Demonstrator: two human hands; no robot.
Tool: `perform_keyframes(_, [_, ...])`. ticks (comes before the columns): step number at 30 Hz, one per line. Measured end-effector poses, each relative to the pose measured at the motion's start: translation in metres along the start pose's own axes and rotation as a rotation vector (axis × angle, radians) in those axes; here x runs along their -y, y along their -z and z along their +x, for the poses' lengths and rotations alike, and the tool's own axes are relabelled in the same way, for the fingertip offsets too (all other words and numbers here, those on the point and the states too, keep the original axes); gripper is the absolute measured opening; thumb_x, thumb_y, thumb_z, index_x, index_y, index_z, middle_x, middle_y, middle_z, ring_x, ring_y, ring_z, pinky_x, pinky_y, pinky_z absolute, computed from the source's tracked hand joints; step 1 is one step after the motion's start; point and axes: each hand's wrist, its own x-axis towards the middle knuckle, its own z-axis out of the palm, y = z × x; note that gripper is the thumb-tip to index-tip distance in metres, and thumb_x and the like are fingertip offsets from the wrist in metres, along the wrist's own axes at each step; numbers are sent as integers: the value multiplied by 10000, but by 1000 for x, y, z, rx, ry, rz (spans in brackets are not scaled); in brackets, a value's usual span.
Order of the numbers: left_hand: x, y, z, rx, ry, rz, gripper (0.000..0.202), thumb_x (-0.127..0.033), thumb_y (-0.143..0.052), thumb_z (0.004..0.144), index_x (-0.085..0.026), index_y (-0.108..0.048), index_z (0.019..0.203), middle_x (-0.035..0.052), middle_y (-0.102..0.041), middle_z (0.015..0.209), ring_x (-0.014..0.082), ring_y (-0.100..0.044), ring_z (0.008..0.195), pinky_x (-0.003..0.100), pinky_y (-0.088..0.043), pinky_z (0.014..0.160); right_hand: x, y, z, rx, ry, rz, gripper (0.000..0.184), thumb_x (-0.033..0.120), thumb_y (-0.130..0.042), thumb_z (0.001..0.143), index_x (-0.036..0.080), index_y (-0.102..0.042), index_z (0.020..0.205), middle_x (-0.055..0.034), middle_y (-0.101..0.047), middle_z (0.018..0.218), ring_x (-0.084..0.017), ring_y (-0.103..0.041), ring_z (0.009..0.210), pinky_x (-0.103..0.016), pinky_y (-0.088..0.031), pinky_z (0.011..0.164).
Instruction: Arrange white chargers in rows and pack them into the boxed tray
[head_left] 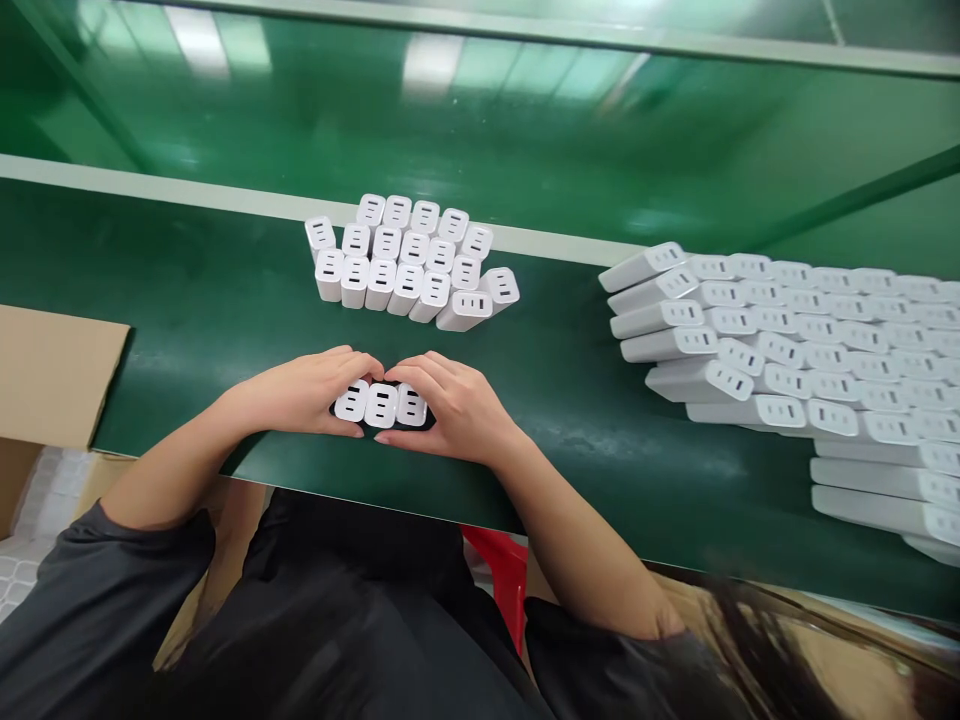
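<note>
Three white charger blocks (381, 404) stand side by side near the front edge of the green table (225, 300), port faces up. My left hand (300, 390) cups them from the left, fingers curled over the back. My right hand (454, 405) presses in from the right, fingers closed round the row. Both hands squeeze the three blocks together.
A tight cluster of several upright white charger blocks (409, 262) stands behind my hands. A large stack of the same blocks lying on their sides (795, 350) fills the right. A cardboard box flap (52, 370) sits at the left edge, with a red stool (499, 565) below.
</note>
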Motion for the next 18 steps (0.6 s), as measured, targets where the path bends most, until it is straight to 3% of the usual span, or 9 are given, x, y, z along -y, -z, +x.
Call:
perform_keyframes(7, [0,6,-3,46,5,-24,524,-404,-693,826,-200,-467,1252,73,-566,1211,223,-531,1089,294,-420,868,1,-3,1,-36,26,-2,483,579,-651,862,188,-563,1132,-94,-687,1008,-218,-612,815,-361,-519,694])
perform_keyframes(12, [0,9,-4,56,5,-44,524,-426,-691,821,-210,-473,1246,67,-570,1187,221,-542,1061,288,-426,852,8,-7,4,-191,52,75,428,498,-714,837,218,-558,1121,-74,-688,975,-226,-629,845,-375,-531,732])
perform_keyframes(15, [0,10,-4,72,26,-62,520,-410,-697,815,-213,-482,1247,61,-576,1170,217,-553,1050,282,-432,847,11,7,1,-362,26,212,456,540,-684,837,245,-539,1153,-71,-666,960,-248,-640,859,-415,-543,740])
perform_keyframes(18, [0,8,-2,50,27,-58,476,-396,-677,839,-211,-493,1237,60,-578,1181,208,-557,1067,279,-442,871,2,37,-9,-513,-202,128,535,629,-549,879,252,-504,1256,-113,-627,1059,-294,-636,949,-461,-549,744])
